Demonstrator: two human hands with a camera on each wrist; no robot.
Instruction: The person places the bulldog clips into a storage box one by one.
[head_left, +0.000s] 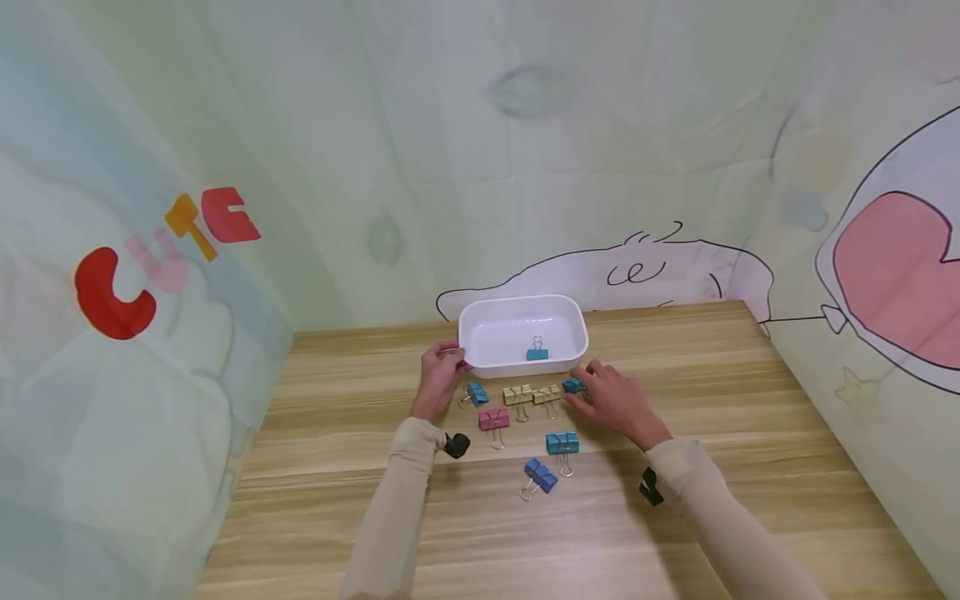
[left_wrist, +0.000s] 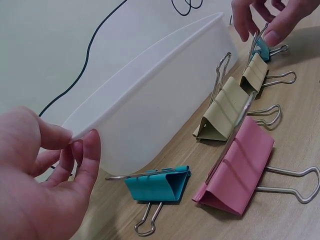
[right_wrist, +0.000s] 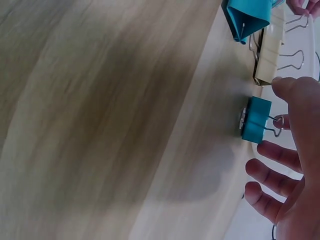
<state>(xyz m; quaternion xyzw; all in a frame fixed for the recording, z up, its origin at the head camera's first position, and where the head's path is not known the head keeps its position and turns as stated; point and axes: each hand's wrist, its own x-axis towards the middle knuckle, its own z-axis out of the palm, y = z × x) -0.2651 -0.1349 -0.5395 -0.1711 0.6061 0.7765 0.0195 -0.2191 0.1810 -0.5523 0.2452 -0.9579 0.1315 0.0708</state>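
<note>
While the left hand (head_left: 438,379) pinches the white tray (head_left: 517,369) by its left rim, right hand (head_left: 611,400): loosely spread about a teal clip (head_left: 573,386), firm hold not evident.
Teal clip: on the table (head_left: 337,500), just right of and below the head frame's centre, near the tray.
Grip: probably best squared on the clip's middle, clear of the yellow clip (head_left: 547,395) beside it.

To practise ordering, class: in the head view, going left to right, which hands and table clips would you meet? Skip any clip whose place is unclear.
Left hand → leftmost teal clip → pink clip → left yellow clip → right hand.
</note>
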